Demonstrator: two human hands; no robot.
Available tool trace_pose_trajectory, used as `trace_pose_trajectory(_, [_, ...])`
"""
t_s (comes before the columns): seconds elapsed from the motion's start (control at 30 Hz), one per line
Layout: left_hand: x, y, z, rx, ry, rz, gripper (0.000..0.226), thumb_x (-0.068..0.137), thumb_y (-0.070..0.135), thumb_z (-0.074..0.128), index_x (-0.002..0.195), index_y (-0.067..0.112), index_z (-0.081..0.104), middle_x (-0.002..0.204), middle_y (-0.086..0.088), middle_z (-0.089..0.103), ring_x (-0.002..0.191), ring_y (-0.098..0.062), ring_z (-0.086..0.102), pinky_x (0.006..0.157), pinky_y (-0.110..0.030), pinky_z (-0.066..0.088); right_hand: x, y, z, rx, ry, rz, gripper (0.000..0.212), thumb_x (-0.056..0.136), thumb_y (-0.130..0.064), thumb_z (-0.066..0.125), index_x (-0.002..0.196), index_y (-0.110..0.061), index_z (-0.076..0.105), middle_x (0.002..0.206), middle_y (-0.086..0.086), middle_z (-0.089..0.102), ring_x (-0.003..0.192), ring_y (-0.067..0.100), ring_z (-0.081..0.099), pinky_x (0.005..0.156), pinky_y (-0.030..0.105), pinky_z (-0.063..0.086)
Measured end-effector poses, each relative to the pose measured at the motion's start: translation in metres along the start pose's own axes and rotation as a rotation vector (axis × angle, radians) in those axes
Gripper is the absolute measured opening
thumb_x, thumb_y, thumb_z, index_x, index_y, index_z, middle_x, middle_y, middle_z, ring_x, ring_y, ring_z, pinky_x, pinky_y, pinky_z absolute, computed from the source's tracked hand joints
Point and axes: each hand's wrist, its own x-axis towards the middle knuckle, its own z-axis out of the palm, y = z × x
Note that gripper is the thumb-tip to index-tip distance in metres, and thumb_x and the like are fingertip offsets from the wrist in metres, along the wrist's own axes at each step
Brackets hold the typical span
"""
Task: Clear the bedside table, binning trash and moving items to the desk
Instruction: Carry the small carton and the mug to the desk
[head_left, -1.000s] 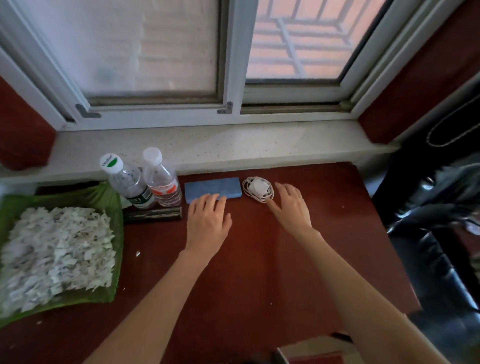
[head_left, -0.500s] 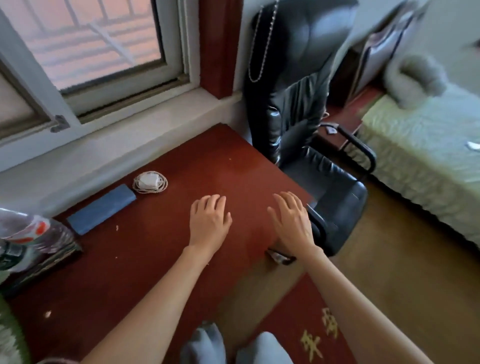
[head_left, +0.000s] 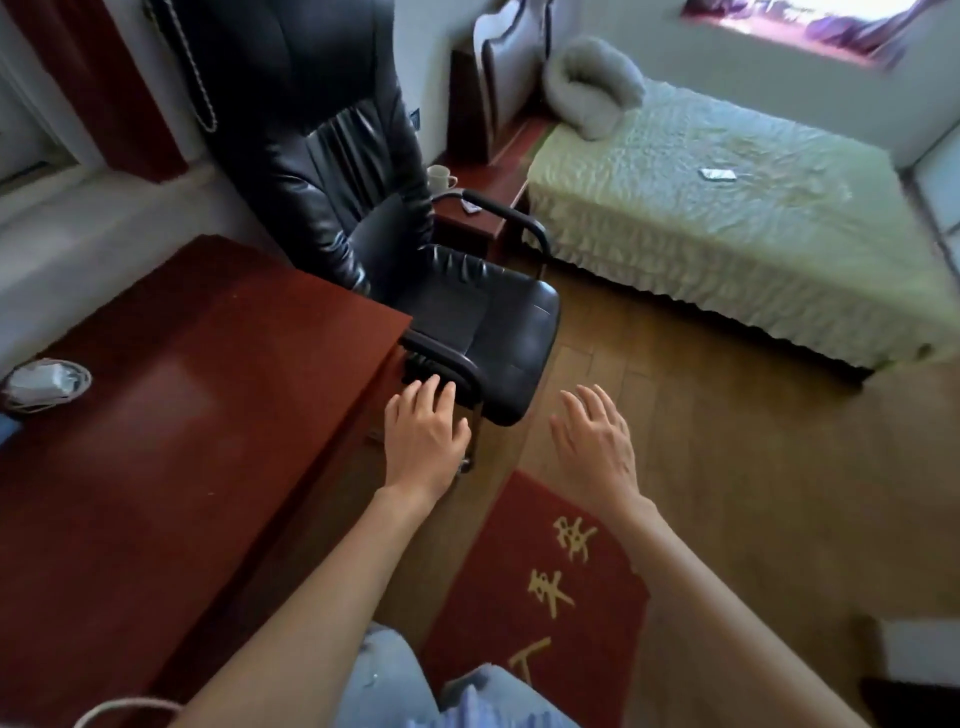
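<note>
Head view, nearest first: both hands hang empty at lower centre, fingers spread and relaxed, the left hand (head_left: 425, 436) past the corner of the glossy red-brown wooden bench (head_left: 171, 441), the right hand (head_left: 597, 447) above the wood floor. Further up, beyond the black leather office chair (head_left: 374, 218), the small red-brown bedside table (head_left: 480, 208) carries a white ceramic mug (head_left: 440, 179) and a small pale scrap (head_left: 471, 208). The mug looks rigid, breakable and light; its handle or body seems the surest hold. The scrap probably wants a fingertip pinch.
</note>
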Motion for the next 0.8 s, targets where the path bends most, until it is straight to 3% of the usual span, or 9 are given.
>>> trace_pose_trajectory(0.47, [0.041, 0.207, 0.097, -0.060, -0.160, 0.370, 0.049, 0.082, 0.029, 0.065, 0.125, 0.008, 0.057, 0.128, -0.014, 0.058, 0.120, -0.033, 0.052, 0.101, -0.051, 0.040, -0.056, 0.189, -0.054, -0.003, 0.077, 0.427, 0.042, 0.098, -0.031, 0.045, 0.134, -0.010, 0.051, 0.143, 0.013, 0.046, 0.141, 0.027, 0.030, 0.112, 0.042, 0.028])
trace_pose_trajectory(0.8, [0.171, 0.308, 0.184, -0.016, -0.248, 0.545, 0.051, 0.085, 0.032, 0.062, 0.130, 0.009, 0.053, 0.133, -0.014, 0.055, 0.125, -0.032, 0.048, 0.104, -0.049, 0.037, 0.056, 0.313, -0.060, -0.007, 0.079, 0.572, 0.041, 0.096, -0.028, 0.052, 0.131, -0.008, 0.053, 0.141, 0.017, 0.048, 0.139, 0.031, 0.033, 0.109, 0.047, 0.030])
